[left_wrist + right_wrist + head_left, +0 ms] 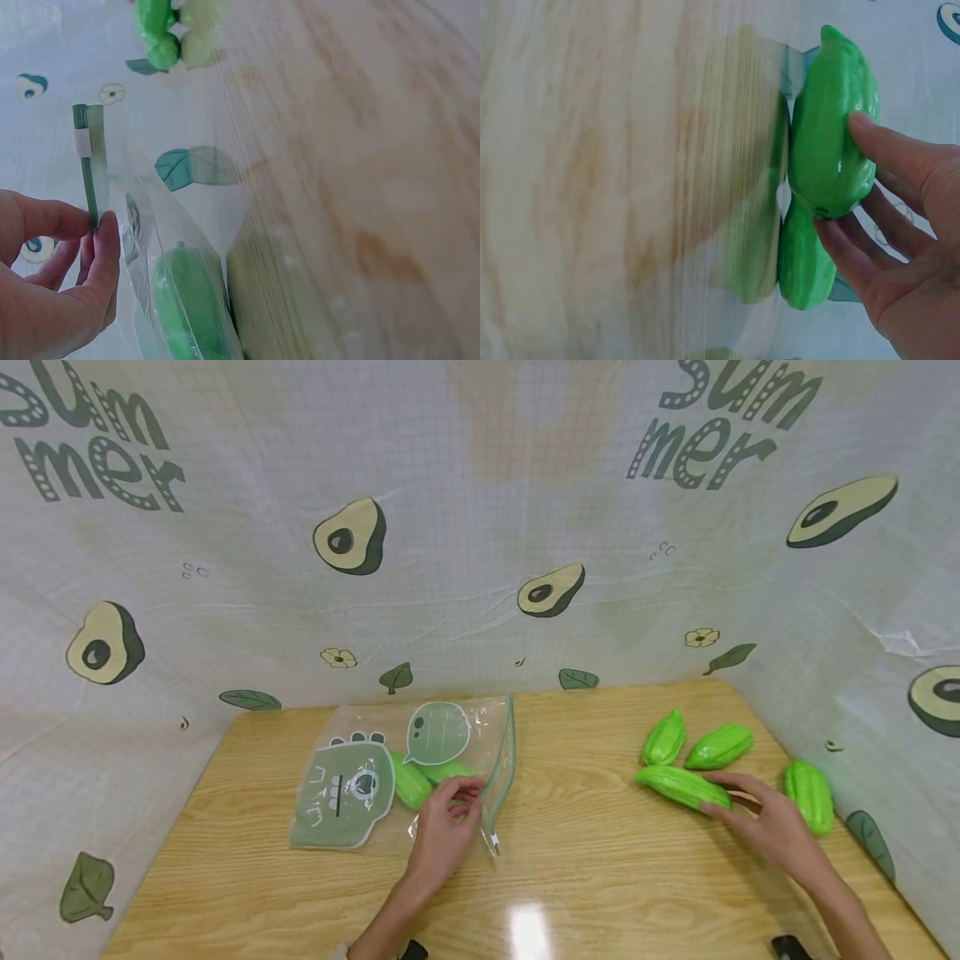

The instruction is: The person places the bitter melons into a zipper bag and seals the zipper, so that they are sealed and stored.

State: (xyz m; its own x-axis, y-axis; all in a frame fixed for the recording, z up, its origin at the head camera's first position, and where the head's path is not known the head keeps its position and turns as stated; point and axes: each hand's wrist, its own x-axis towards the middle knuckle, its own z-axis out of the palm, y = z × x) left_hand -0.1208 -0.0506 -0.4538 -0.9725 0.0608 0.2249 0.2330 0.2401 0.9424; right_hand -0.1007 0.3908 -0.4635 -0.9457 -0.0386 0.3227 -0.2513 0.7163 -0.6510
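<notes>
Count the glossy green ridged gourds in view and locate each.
6: two green gourds inside the clear plastic zip bag, one held by the right hand, two beyond that one, one right of that hand. The bag's printed patches may hide more.

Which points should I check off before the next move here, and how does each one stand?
1. Left hand has the zip bag: ok, it pinches the zip edge.
2. Right hand has a green vegetable: ok, held between thumb and fingers.
3. Held vegetable is at the bag's mouth: not ok, it is off to the right, by other loose vegetables.
4. Held vegetable is fully off the table: cannot tell.
5. Zip slider is out of the way: ok, at the near end.
6. Mouth is wide enough: cannot tell.
</notes>
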